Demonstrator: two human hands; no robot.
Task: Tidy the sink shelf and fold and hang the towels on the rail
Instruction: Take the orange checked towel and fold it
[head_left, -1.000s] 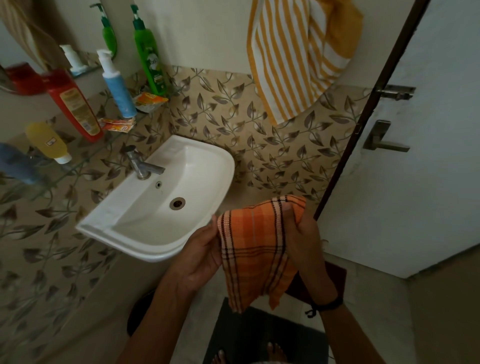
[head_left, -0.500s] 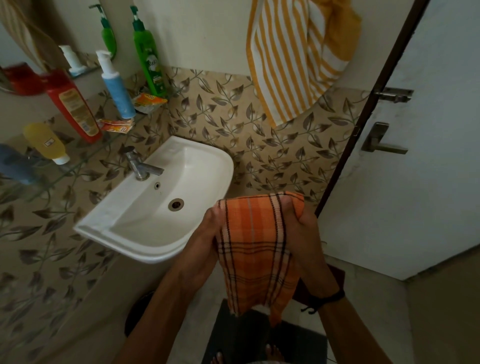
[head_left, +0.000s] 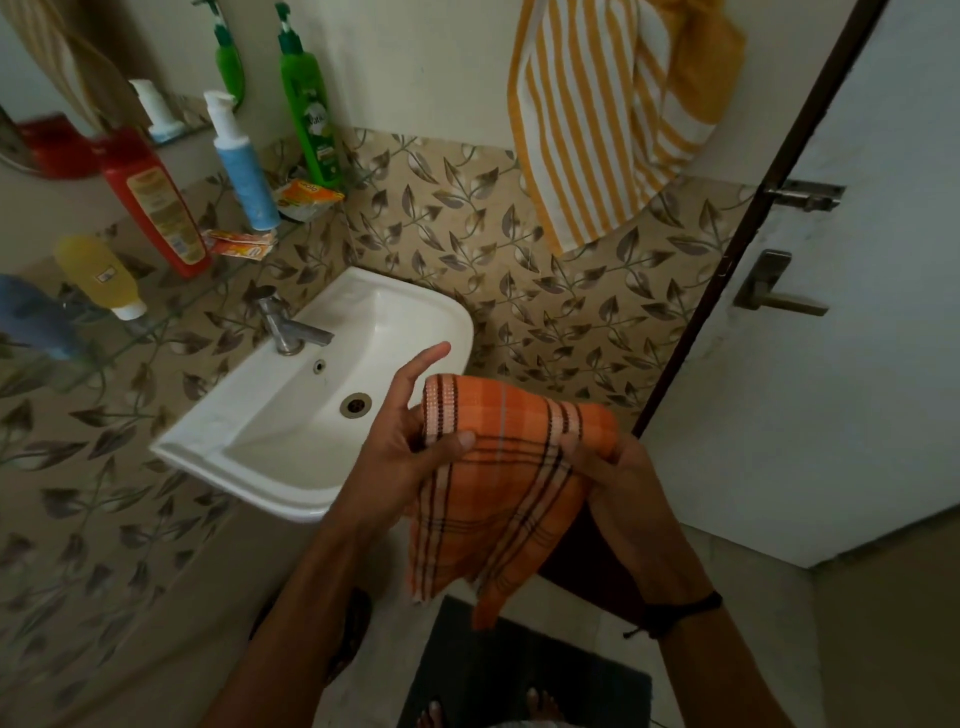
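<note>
Orange checked cotton hand towel (head_left: 498, 483): held chest-high between both hands, draped for folding. Left hand (head_left: 405, 447): thumb pinning the top edge, fingers splayed open. Right hand (head_left: 608, 467): closed on the opposite corner, seemingly bunching it. Yellow-and-white striped towel (head_left: 592, 119): hanging above the hands.

Glass shelf (head_left: 171, 312), bottles (head_left: 156, 202), sachets (head_left: 241, 244) on it

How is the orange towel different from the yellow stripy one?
The orange towel has dark checked lines; the yellow towel has white and yellow stripes. The orange one is held in both hands, the left hand and right hand; the yellow one hangs on the wall. The orange one looks smaller.
</note>
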